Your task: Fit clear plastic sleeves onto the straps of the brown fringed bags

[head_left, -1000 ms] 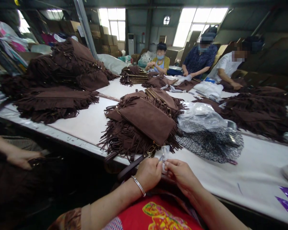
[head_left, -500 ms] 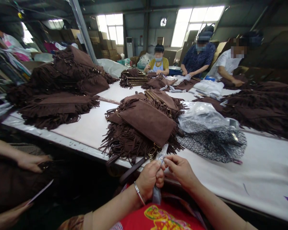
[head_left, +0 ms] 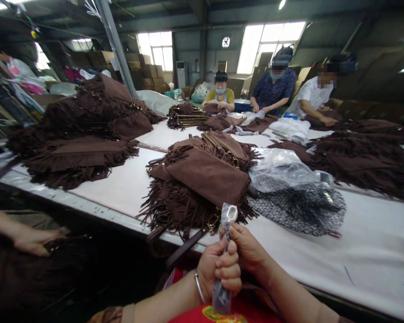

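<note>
l hand [head_left: 219, 269] & r hand [head_left: 249, 247] on wrapped strip [head_left: 221, 298] nr brn bags [head_left: 210, 176]

single head-worn view, close by the worktable [head_left: 323, 251], facing forward and down

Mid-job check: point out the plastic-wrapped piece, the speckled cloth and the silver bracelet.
Plastic-wrapped piece [head_left: 221, 300]: head view, lower end, below the left hand [head_left: 220, 268].
Speckled cloth [head_left: 301, 207]: head view, middle of its patterned surface.
Silver bracelet [head_left: 198, 284]: head view, its band.

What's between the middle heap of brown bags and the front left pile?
Mostly bare white tabletop, with a narrow brownish strip toward the back; the head view shows it.
</note>
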Motion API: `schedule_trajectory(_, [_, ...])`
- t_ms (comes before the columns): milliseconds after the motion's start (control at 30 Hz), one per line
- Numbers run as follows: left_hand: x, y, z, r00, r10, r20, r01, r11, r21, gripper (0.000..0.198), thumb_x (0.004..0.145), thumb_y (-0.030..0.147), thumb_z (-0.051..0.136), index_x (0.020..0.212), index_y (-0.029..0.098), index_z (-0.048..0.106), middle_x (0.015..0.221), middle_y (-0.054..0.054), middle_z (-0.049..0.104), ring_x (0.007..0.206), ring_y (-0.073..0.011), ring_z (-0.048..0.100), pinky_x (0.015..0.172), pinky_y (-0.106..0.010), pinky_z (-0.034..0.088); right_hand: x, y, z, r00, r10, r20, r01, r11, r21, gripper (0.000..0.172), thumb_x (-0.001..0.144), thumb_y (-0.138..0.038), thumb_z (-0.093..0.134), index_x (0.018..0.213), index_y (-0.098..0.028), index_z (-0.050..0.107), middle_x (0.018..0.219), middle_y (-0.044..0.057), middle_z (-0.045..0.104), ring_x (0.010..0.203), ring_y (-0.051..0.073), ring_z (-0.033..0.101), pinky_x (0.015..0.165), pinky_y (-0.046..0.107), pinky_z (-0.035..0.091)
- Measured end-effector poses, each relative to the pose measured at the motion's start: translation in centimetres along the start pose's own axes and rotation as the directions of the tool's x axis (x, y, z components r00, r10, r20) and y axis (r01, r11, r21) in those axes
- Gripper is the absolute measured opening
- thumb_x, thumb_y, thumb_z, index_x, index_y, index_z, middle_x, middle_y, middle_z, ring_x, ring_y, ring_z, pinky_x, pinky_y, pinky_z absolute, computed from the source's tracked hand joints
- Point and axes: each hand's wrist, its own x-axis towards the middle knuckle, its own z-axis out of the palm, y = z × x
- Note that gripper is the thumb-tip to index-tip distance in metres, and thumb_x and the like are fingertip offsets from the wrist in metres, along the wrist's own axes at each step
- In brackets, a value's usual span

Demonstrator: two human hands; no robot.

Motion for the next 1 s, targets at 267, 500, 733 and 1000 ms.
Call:
schedule_trajectory(267, [0.3, 0.4, -0.5, 0.998, -0.068, 0.018, 0.067, 0.995, 0.071, 0.036, 0.092, 0.049, 0.042, 0.070, 0.021, 0.043, 0.040, 0.012, 0.016, 0.032, -0.0044, 0.004, 0.037, -0.020, 0.014, 0.1, -0.3, 0.0, 0.999, 0.049, 0.018, -0.051, 0.993, 0.109, 0.033, 0.070, -0.047, 0.075, 0.075, -0.016, 0.065, 0.060, -0.002, 0.058, 0.055, 0.009, 0.050, 0.057, 0.021, 0.041])
schedule_trajectory(500, [1.3, -0.5, -0.3, 0.961, 0.193, -0.197, -0.065, 0.854, 0.516, 0.040, 0.084, 0.060, 0.049, 0.079, 0.020, 0.048, 0.045, 0.010, 0.037, 0.033, -0.0063, 0.030, 0.038, -0.020, 0.030, -3.2, -1.0, -1.4, 1.000, -0.016, -0.027, 0.015, 0.998, -0.053, 0.028, 0.084, -0.044, 0.062, 0.083, -0.016, 0.062, 0.068, -0.001, 0.059, 0.063, 0.011, 0.058, 0.063, 0.024, 0.048])
schedule_trajectory(733, [1.9, -0.3, 0.8, 0.956, 0.284, -0.079, -0.009, 0.296, 0.955, 0.035, 0.087, 0.044, 0.049, 0.066, 0.017, 0.055, 0.061, -0.001, 0.057, 0.058, -0.0131, 0.052, 0.055, -0.024, 0.040, -2.7, -1.6, -1.7, 0.976, -0.071, -0.208, 0.058, 0.996, -0.069, 0.035, 0.080, -0.052, 0.062, 0.080, -0.017, 0.059, 0.062, -0.001, 0.059, 0.050, 0.011, 0.054, 0.051, 0.024, 0.047])
schedule_trajectory(1000, [2.8, 5.4, -1.2, 0.578, 0.775, -0.255, 0.034, 0.290, 0.956, 0.035, 0.082, 0.034, 0.055, 0.110, 0.014, 0.058, 0.096, -0.009, 0.067, 0.074, -0.0154, 0.061, 0.061, -0.024, 0.046, -3.8, -3.0, -6.3, 0.758, -0.618, -0.209, 0.110, 0.437, -0.892, 0.033, 0.076, -0.038, 0.061, 0.102, -0.017, 0.065, 0.115, 0.015, 0.062, 0.111, 0.032, 0.053, 0.100, 0.050, 0.038])
